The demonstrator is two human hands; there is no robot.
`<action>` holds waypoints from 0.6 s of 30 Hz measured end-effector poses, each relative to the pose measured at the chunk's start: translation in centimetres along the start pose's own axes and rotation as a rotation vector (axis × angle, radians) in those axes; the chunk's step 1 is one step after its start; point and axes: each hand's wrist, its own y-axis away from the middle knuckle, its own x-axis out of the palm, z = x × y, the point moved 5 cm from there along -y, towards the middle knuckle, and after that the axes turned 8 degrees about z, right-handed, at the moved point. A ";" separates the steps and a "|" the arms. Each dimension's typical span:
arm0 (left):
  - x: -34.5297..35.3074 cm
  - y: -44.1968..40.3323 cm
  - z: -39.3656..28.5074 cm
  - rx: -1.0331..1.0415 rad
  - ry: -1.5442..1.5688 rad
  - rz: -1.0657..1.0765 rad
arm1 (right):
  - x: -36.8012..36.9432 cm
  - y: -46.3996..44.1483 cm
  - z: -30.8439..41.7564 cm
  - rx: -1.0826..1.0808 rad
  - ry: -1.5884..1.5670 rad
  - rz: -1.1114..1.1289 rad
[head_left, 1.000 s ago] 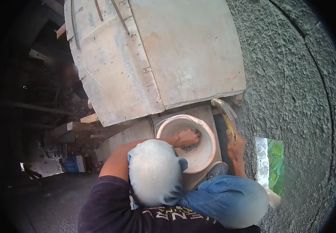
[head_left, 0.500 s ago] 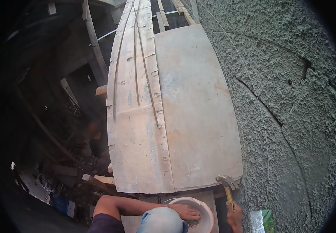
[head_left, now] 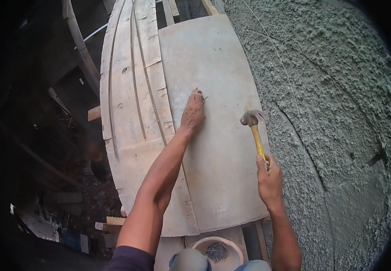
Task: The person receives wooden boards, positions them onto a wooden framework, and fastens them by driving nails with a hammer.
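My left hand reaches out over the grey plywood sheet, its fingers closed on a nail whose thin end sticks out to the right. In my right hand is a claw hammer with a yellow handle, gripped low, its metal head raised above the sheet's right edge. A round pinkish bowl with a heap of nails in it stands between my knees.
Left of the sheet runs a pale board with thin rods lying along it. A rough plastered wall rises on the right, with a string in front. To the left, there is a dark drop with timber posts.
My left hand has left the bowl and moved forward over the plywood with a nail. My right hand has lifted the hammer forward from beside the sheet's near corner. The view has shifted.
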 end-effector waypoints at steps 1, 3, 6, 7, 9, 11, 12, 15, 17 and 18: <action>0.8 -0.4 -0.1 -0.028 -0.013 -0.017 | -0.2 -2.4 2.6 0.011 0.056 0.018; 1.4 -0.6 0.3 -0.108 0.059 -0.018 | -0.2 -7.5 6.5 0.005 0.111 -0.009; 1.0 -0.6 0.9 -0.151 0.068 0.050 | -0.4 -15.3 12.6 0.048 0.222 -0.014; 1.2 -1.0 0.8 -0.164 0.094 0.059 | -0.6 -18.1 14.4 0.039 0.284 -0.031; 1.0 -0.9 1.1 -0.246 0.087 0.087 | -0.6 -23.8 17.8 0.046 0.414 -0.028; 1.2 -1.0 1.3 -0.249 0.111 0.097 | -0.2 -29.7 19.9 0.028 0.549 0.048; 1.4 -0.9 1.4 -0.249 0.120 0.122 | 0.5 -31.8 20.6 0.002 0.661 0.127; 1.7 -1.1 2.2 -0.263 0.147 0.168 | 1.4 -35.4 22.0 0.140 0.838 0.178; 1.0 -1.0 2.1 -0.278 0.169 0.209 | 1.4 -37.8 21.8 0.168 0.904 0.250; 0.7 -1.2 2.1 -0.293 0.195 0.246 | 1.3 -38.9 21.8 0.180 0.955 0.316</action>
